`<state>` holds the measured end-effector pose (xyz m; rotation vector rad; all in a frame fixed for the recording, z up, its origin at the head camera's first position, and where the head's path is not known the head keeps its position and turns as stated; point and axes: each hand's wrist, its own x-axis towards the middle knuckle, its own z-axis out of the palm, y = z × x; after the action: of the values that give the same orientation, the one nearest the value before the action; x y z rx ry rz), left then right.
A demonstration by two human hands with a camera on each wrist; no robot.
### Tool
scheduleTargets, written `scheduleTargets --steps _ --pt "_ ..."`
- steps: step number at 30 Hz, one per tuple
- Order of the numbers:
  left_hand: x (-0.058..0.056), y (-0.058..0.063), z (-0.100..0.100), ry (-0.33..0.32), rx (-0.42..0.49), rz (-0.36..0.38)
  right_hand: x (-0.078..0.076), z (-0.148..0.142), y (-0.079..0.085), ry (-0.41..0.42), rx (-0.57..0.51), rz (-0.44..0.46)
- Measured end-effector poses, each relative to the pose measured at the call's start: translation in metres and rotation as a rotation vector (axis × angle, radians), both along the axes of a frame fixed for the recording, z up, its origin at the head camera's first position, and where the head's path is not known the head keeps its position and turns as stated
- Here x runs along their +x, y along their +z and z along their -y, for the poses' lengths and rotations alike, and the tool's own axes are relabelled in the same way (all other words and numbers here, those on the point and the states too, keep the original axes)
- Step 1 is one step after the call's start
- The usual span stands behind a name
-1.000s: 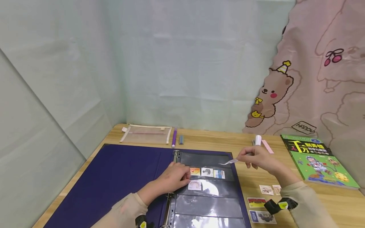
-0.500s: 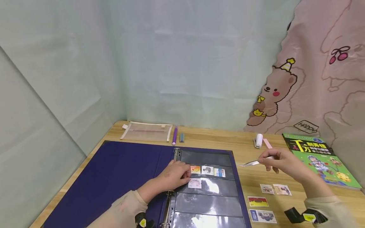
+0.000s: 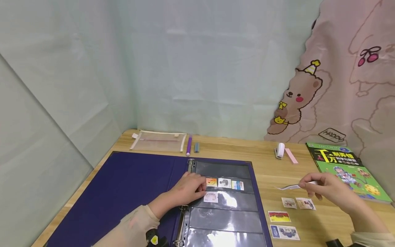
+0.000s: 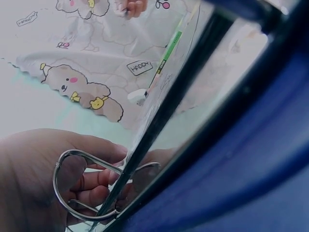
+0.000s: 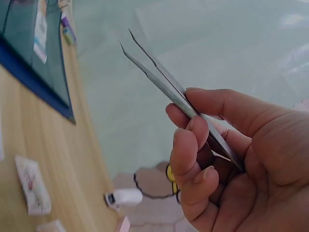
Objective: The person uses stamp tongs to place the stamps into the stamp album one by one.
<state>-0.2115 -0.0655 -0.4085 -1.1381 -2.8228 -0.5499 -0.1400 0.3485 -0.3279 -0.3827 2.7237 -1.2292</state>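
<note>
My left hand (image 3: pixel 189 188) rests on the black pocket page (image 3: pixel 226 216) of an opened dark blue ring binder (image 3: pixel 135 192), fingers bent loosely beside the stamps. In the left wrist view a metal binder ring (image 4: pixel 57 181) partly covers that hand. In the page's second row are an orange stamp (image 3: pixel 211 182), a grey stamp (image 3: pixel 224 183) and a blue stamp (image 3: pixel 238 185); a pale pink stamp (image 3: pixel 211 197) is in the third. My right hand (image 3: pixel 328 188) holds metal tweezers (image 5: pixel 169 89) above the table, their tips apart with nothing between them.
Right of the binder lie two small stamps (image 3: pixel 305 203), a red-yellow stamp (image 3: pixel 279 216) and a blue-white stamp (image 3: pixel 285 232). Farther back are a white stapler (image 3: pixel 279 150), a pink strip (image 3: pixel 291 156), a green book (image 3: pixel 348 171), a purple pen (image 3: pixel 189 145) and a mesh pouch (image 3: pixel 158 142).
My right hand with the tweezers has moved right, from over the page's upper right to above the loose stamps. The left hand stays in place.
</note>
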Motion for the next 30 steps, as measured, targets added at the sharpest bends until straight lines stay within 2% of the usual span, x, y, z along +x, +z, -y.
scheduleTargets --steps 6,19,23,30 --pt "0.001 0.0 0.0 0.011 0.004 -0.01 0.009 -0.014 -0.012 -0.034 -0.01 0.023" --pt "-0.002 -0.001 -0.002 0.019 0.005 -0.024 0.011 -0.057 -0.038 0.018 -0.03 0.064" --pt "-0.003 -0.002 -0.002 0.02 0.007 -0.025 0.008 -0.063 -0.04 0.016 -0.004 0.103" --pt "-0.005 -0.003 -0.002 0.026 0.006 -0.013 0.005 -0.067 -0.042 -0.017 0.099 0.092"
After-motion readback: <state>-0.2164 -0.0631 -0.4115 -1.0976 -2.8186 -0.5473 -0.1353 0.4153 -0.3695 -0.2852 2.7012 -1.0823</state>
